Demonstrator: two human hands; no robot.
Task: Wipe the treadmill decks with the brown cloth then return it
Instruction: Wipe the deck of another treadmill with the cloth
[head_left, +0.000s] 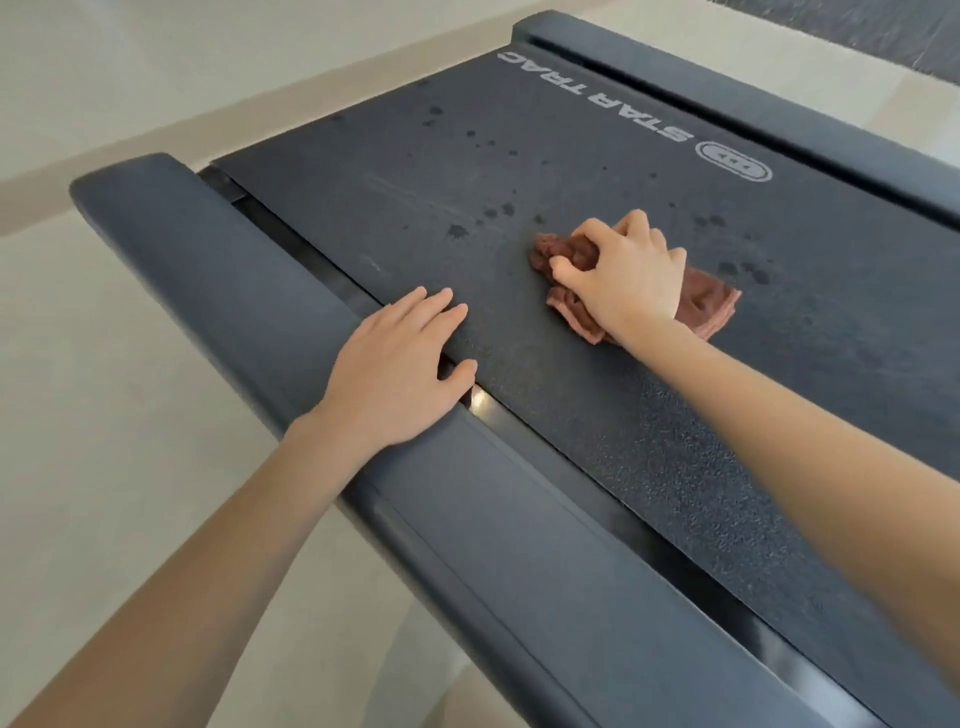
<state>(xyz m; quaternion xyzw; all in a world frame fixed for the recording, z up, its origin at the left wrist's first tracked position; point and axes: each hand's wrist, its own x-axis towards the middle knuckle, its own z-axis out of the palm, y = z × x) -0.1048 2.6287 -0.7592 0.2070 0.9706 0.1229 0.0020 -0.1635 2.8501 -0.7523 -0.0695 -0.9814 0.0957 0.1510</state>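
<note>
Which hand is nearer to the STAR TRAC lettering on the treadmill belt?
Right. The right hand grips the brown cloth on the belt, short of the STAR TRAC lettering; the left hand lies farther off, across the side rail and belt edge.

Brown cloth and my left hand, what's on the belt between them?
Only bare black belt, in the head view, between the left hand and the brown cloth under the right hand; the dark spots lie farther up.

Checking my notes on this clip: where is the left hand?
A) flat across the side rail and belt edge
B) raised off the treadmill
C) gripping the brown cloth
A: the left hand lies flat, fingers straight, across the side rail and edge of the belt; the right hand grips the brown cloth.
</note>
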